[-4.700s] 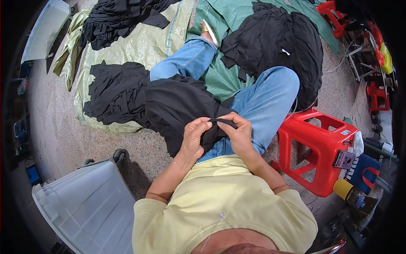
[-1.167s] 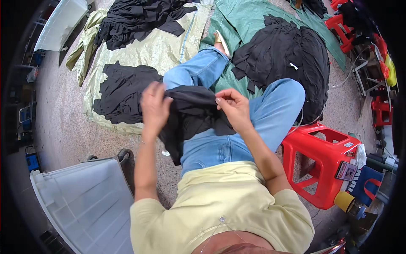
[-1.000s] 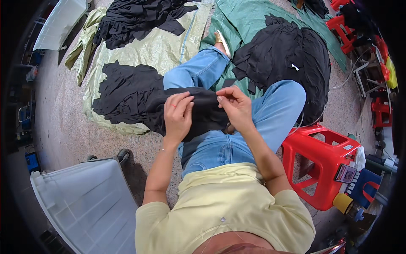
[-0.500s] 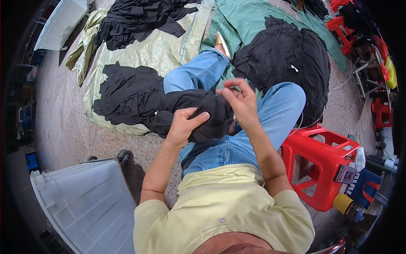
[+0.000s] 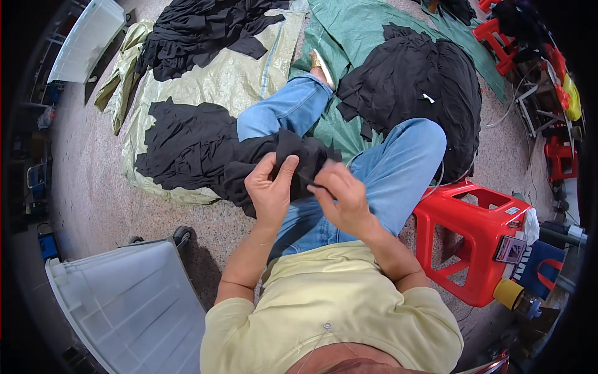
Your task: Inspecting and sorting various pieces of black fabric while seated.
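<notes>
A black cloth garment (image 5: pixel 249 163) lies bunched over my lap, its left part running into a black fabric pile (image 5: pixel 187 146) on the pale sheet. My left hand (image 5: pixel 273 187) pinches a raised fold of it between thumb and fingers. Close by on the right, my right hand (image 5: pixel 341 194) has its fingers closed on an edge of the same black cloth; the fingertips are slightly blurred. The garment's exact kind cannot be made out among the folds.
A large black fabric heap (image 5: pixel 417 93) lies on a green sheet (image 5: pixel 339 31), and another black pile (image 5: pixel 199 31) on the pale yellow sheet (image 5: pixel 240 78). A red plastic stool (image 5: pixel 464 243) stands at my right, a white wheeled bin (image 5: pixel 124 305) at my left.
My right hand has come down and nearer to me, from raised above the cloth to pinching its edge. The left hand has shifted slightly right and turned more upright, lifting a fold.
</notes>
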A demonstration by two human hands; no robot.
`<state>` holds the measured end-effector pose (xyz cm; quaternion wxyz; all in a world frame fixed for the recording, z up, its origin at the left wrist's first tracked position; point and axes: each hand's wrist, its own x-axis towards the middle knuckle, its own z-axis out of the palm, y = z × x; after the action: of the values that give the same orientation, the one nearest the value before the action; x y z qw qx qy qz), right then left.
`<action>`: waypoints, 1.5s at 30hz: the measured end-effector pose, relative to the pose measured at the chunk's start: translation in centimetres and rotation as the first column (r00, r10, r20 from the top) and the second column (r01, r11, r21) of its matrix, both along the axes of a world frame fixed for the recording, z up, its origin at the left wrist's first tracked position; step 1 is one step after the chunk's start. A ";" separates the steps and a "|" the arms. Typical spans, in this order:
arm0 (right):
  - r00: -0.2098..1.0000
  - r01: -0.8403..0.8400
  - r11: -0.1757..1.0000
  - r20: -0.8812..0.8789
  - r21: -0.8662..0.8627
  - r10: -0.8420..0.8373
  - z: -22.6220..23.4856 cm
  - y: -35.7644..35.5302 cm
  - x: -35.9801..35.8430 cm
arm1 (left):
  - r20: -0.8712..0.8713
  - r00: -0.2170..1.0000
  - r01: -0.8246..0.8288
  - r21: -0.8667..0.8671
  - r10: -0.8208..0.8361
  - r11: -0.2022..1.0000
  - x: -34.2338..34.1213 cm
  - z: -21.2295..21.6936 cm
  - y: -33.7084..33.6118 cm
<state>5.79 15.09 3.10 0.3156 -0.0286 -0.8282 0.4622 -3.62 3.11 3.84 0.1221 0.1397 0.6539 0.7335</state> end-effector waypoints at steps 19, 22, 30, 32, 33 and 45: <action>0.981 -0.018 0.999 0.192 -0.037 0.024 -1.5 -1.0 3.6 | 0.594 0.674 0.531 0.024 -0.440 0.847 0.4 -3.5 -3.7; 0.986 -0.002 1.000 0.164 -0.024 0.006 -1.9 -1.2 3.6 | 0.623 0.668 0.496 0.034 -0.406 0.868 0.7 -3.6 -3.8; 0.980 -0.021 1.000 0.198 -0.003 0.021 -2.5 -1.5 4.0 | 0.302 0.801 0.580 -0.180 -0.517 0.794 1.9 -5.0 -4.4; 0.992 0.007 1.000 0.129 -0.028 -0.003 -3.0 -1.5 3.7 | 0.310 0.826 0.539 -0.193 -0.471 0.820 2.6 -5.0 -4.7; 0.991 0.006 1.000 0.130 -0.028 -0.002 -3.2 -1.4 3.7 | 0.316 0.850 0.496 -0.206 -0.422 0.843 2.8 -4.9 -4.8; 0.922 0.140 0.843 0.379 -0.519 0.080 -3.5 -1.2 3.3 | 0.275 0.896 0.415 -0.241 -0.348 0.877 3.4 -4.0 -3.8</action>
<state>9.06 13.89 -0.40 0.1329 -0.2194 -0.7105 0.6552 -0.19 -0.66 -0.12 0.3570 0.1634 0.6967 0.6003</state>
